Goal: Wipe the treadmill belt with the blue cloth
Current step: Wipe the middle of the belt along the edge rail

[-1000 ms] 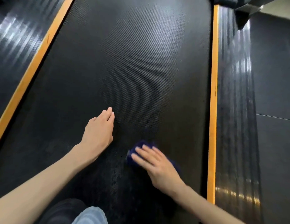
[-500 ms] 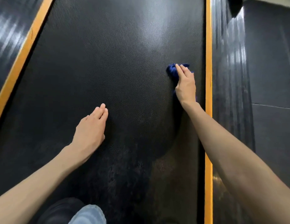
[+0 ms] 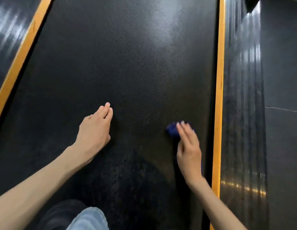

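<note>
The right hand (image 3: 188, 150), fingers straight and slightly blurred, is pressing a crumpled dark blue cloth (image 3: 171, 130) onto the black textured treadmill belt (image 3: 128, 55), near the right-hand orange edge stripe (image 3: 218, 97). The left hand (image 3: 94, 130) is resting flat on the belt, fingers straight and together, well apart from the cloth

Dim overhead light glares off the far treadmill belt (image 3: 161, 30) and streaks the side rails (image 3: 244, 63), while the right hand (image 3: 188, 146) is motion-blurred.
</note>
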A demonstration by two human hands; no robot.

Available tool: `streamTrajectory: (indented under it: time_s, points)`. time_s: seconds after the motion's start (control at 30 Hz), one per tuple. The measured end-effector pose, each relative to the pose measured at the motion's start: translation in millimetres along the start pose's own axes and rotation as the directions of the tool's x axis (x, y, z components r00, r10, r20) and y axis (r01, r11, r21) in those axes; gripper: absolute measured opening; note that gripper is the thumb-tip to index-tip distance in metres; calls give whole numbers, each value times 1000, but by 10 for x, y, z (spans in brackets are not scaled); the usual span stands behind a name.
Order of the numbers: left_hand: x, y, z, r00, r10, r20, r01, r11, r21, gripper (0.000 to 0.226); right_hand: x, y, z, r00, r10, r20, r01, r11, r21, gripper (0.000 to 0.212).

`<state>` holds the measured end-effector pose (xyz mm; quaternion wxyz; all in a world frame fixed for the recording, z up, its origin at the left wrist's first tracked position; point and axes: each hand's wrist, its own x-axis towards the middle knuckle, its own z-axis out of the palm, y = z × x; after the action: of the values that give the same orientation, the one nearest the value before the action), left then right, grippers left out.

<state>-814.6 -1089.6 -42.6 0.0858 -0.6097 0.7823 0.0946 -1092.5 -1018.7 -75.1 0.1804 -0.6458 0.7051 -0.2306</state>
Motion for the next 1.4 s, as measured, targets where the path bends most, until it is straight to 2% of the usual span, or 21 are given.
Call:
streamTrajectory:
  time_s: [0.1, 0.23, 0.4, 0.47, 0.57, 0.6, 0.67, 0.73, 0.8, 0.87, 0.9, 0.93, 1.0, 1.07, 1.13, 1.23, 1.37, 1.4]
  points:
    - [1, -20, -18, 1000, -17, 3, 17, 999, -44, 72, 794, 29, 63, 989, 74, -127, -68, 996, 54, 52]
    - [-14, -29, -30, 999, 18, 32, -18, 1000, -25, 73, 1616, 68, 58, 977, 113, -180, -101, 992, 76, 48]
    - [-41, -98, -53, 1000, 14, 0, -14, 985, -173, 73, 1330, 65, 50, 988, 51, -146, -50, 999, 11, 50]
    - [-114, -88, -101, 997, -78, 7, 77, 979, -190, 71, 1150, 59, 68, 981, 94, -171, -94, 996, 6, 50]
    - [-284, -248, -174, 970, -234, -58, 228, 969, -92, 62, 1089, -272, 291, 935, 249, -252, -241, 969, 64, 57]
    - [-360, -344, -180, 961, -270, -58, 265, 961, -73, 60, 1013, -458, 408, 938, 234, -256, -221, 972, 77, 58]
    - [-554, -578, -152, 933, -356, -57, 352, 934, -58, 57, 724, -882, 705, 986, 34, -164, -22, 997, 77, 59]
    - [-719, -791, -128, 904, -426, -46, 423, 904, -65, 54, 370, -1302, 991, 976, -214, 44, 208, 972, 110, 60]
    - [-825, -901, -143, 886, -464, -2, 463, 884, -68, 53, 103, -1595, 1167, 865, -447, 227, 417, 893, 169, 57]
    - [-911, -945, -170, 858, -511, 57, 514, 855, -71, 54, 68, -1644, 1206, 700, -634, 329, 602, 771, 207, 57]
    - [-970, -942, -182, 844, -532, 70, 536, 841, -74, 54, 148, -1604, 1196, 636, -682, 362, 659, 724, 206, 60]
    - [-1052, -925, -203, 831, -553, 66, 556, 828, -67, 53, 238, -1569, 1165, 602, -698, 387, 687, 700, 194, 66]
    - [-1300, -862, -235, 787, -617, 10, 617, 786, -40, 47, 299, -1595, 1103, 618, -652, 439, 659, 734, 163, 73]
    - [-1593, -786, -212, 745, -667, 16, 667, 744, -33, 45, 176, -1765, 1102, 718, -548, 430, 538, 828, 158, 70]
    - [-1842, -748, -85, 758, -648, 68, 651, 758, -34, 51, 49, -1864, 1125, 790, -455, 410, 436, 888, 145, 66]
    - [-1942, -944, 131, 812, -583, 31, 583, 809, -69, 56, 61, -1841, 1171, 800, -481, 358, 470, 874, 125, 65]
    - [-1959, -999, 305, 831, -554, -49, 546, 830, -117, 54, 257, -1870, 1241, 733, -572, 368, 551, 817, 170, 56]
    - [-1985, -994, 345, 827, -558, -69, 545, 826, -148, 57, 362, -1921, 1307, 760, -557, 336, 527, 830, 182, 53]
